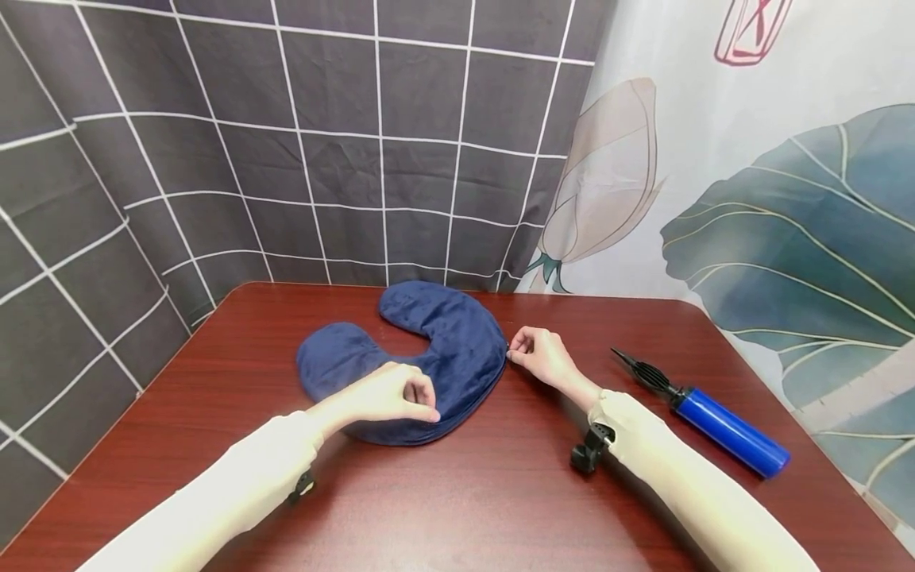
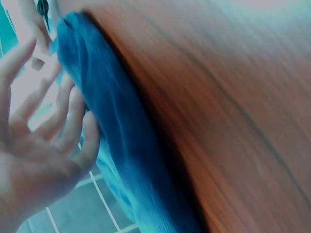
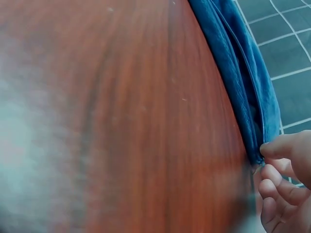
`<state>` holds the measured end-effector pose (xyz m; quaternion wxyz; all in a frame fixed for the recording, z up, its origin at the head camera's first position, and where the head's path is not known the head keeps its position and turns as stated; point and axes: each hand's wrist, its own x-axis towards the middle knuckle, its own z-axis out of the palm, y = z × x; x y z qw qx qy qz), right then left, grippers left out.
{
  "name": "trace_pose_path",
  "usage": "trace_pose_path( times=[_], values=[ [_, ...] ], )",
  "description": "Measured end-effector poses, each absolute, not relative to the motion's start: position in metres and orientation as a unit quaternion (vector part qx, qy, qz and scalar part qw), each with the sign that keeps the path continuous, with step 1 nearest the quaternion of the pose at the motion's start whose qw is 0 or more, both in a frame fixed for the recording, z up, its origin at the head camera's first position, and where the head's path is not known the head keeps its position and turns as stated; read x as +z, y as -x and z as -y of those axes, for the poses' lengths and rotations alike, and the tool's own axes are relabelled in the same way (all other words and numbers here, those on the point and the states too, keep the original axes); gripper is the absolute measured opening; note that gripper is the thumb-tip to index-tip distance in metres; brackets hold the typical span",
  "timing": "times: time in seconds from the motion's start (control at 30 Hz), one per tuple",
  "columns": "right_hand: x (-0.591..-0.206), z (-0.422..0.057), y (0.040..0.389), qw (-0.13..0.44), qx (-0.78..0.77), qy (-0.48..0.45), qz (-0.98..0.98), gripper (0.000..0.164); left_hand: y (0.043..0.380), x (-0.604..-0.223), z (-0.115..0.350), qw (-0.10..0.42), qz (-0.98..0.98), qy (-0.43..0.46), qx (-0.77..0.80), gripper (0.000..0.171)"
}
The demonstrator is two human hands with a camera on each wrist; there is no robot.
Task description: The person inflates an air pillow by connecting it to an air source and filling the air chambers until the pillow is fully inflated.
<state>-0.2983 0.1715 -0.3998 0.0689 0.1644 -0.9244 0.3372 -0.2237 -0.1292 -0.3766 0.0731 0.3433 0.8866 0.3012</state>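
A navy-blue, U-shaped neck pillow point(image 1: 465, 342) lies on the table with its opening to the left. At its right edge my right hand point(image 1: 545, 356) pinches a small dark zipper pull between thumb and finger. In the right wrist view, a parted seam runs along the pillow's side point(image 3: 238, 63) down to the fingertips point(image 3: 272, 148). My left hand point(image 1: 396, 392) is over the pillow's near part, fingers loosely bent and holding nothing. The left wrist view shows those spread fingers point(image 2: 68, 116) beside the blue fabric point(image 2: 112, 97); whether they touch it I cannot tell.
A blue hand pump point(image 1: 729, 429) with a black nozzle lies to the right of my right forearm. The reddish-brown wooden table point(image 1: 443, 508) ends at a dark gridded curtain point(image 1: 322, 159) behind and a floral curtain point(image 1: 786, 222) at the right.
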Motion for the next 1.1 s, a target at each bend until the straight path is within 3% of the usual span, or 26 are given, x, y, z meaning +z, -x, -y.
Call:
trace_pose_path(
  times=[0.4, 0.8, 1.1],
  values=[
    [-0.401, -0.167, 0.288, 0.062, 0.347, -0.203, 0.913, 0.009, 0.214, -0.389, 0.090, -0.023, -0.938, -0.262, 0.226, 0.023],
    [-0.404, -0.168, 0.287, 0.060, 0.342, -0.204, 0.915, 0.006, 0.218, -0.386, 0.089, 0.003, -0.924, -0.254, 0.285, 0.017],
    [-0.403, -0.168, 0.287, 0.056, 0.350, -0.210, 0.911, 0.009, 0.221, -0.379, 0.096, -0.009, -0.929, -0.222, 0.297, 0.017]
  ],
)
